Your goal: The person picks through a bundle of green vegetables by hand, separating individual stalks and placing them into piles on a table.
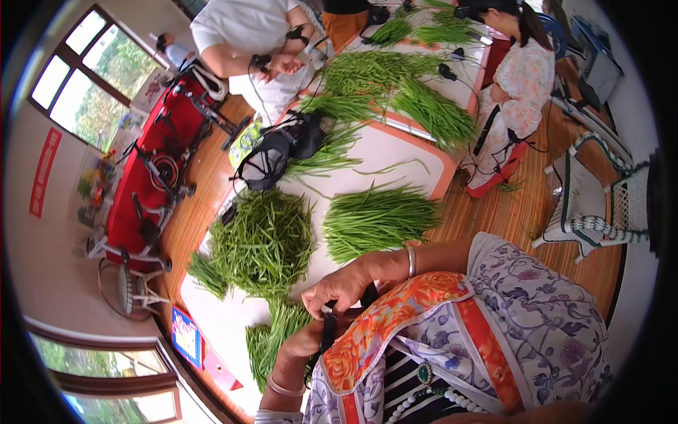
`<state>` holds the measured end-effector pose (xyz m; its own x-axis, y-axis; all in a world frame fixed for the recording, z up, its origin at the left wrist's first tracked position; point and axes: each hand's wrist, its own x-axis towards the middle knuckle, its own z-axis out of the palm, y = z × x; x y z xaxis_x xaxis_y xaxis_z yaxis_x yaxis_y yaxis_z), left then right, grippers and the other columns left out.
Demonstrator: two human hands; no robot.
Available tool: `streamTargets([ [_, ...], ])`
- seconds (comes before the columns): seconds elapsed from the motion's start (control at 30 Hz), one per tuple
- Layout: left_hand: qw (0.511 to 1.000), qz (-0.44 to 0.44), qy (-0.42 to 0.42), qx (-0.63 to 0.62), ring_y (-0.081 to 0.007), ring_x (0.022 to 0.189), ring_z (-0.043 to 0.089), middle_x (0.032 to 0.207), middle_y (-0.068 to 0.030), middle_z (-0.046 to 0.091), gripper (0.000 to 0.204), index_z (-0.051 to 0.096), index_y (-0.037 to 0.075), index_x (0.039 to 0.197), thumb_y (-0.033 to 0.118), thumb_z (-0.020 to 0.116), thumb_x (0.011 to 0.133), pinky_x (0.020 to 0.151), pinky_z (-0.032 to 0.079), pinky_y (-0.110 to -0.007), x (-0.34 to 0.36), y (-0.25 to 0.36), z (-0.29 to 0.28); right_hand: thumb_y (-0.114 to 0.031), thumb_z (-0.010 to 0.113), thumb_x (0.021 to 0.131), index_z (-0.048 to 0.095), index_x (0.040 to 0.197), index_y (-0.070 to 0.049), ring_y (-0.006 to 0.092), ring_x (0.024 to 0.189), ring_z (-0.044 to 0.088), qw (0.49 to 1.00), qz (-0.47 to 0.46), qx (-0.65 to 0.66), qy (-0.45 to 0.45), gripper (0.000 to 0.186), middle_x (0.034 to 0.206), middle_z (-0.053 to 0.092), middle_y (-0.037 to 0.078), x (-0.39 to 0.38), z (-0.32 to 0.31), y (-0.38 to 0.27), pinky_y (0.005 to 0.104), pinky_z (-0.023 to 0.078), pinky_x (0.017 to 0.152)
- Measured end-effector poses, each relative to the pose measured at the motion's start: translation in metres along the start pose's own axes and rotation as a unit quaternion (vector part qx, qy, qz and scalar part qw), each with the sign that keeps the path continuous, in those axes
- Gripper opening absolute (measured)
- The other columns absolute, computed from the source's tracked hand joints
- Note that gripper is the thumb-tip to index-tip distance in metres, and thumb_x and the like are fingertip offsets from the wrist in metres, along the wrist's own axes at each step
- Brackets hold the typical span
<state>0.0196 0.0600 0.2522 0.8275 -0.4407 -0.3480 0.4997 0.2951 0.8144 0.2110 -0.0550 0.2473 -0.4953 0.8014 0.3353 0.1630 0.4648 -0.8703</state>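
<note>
My right hand [337, 285], with a silver bangle at its wrist, reaches across in front of my chest. Its fingers are bent and pinch a black strap [329, 332]. That strap lies across my left hand [304, 340], whose fingers are mostly hidden behind it and the apron. Just beyond my hands, on the white table [346, 177], are a loose heap of green stalks [260, 240] and a neater bundle of long green stalks [381, 219]. Another bunch of green stalks [282, 325] lies beside my left hand, partly covered by it.
A black mesh cap [261, 164] sits at the table's far left. More green stalks [434, 113] cover the adjoining table. A person in white [247, 35] stands opposite; another in a floral top [519, 85] sits far right. A wicker chair [593, 191] stands right, exercise bikes [166, 169] left.
</note>
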Motion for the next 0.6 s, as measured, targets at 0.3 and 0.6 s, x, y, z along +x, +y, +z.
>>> streamTargets([
  [0.3,0.938,0.04,0.1,0.33,-0.0224,0.101,0.063,0.114,-0.014,0.067,0.029,0.064,-0.004,0.118,-0.001,0.054,0.091,0.089,0.05,-0.032,-0.014,0.014,0.02,0.004,0.066,0.075,0.058,0.101,-0.004,0.0219,0.098,0.055,0.998,0.055,0.022,0.011,0.028,0.108,0.053,0.008,-0.003,-0.002,-0.005,0.033,0.044,0.087],
  [0.6,0.962,0.154,0.199,0.103,-0.019,0.089,0.066,0.106,-0.017,0.068,0.035,0.058,-0.009,0.121,-0.007,0.042,0.09,0.085,0.053,-0.031,-0.031,0.008,0.027,0.007,0.066,0.077,0.058,0.097,-0.005,0.0213,0.099,0.054,0.998,0.054,0.018,0.017,0.025,0.106,0.052,0.007,0.007,-0.012,-0.001,0.0313,0.043,0.088],
])
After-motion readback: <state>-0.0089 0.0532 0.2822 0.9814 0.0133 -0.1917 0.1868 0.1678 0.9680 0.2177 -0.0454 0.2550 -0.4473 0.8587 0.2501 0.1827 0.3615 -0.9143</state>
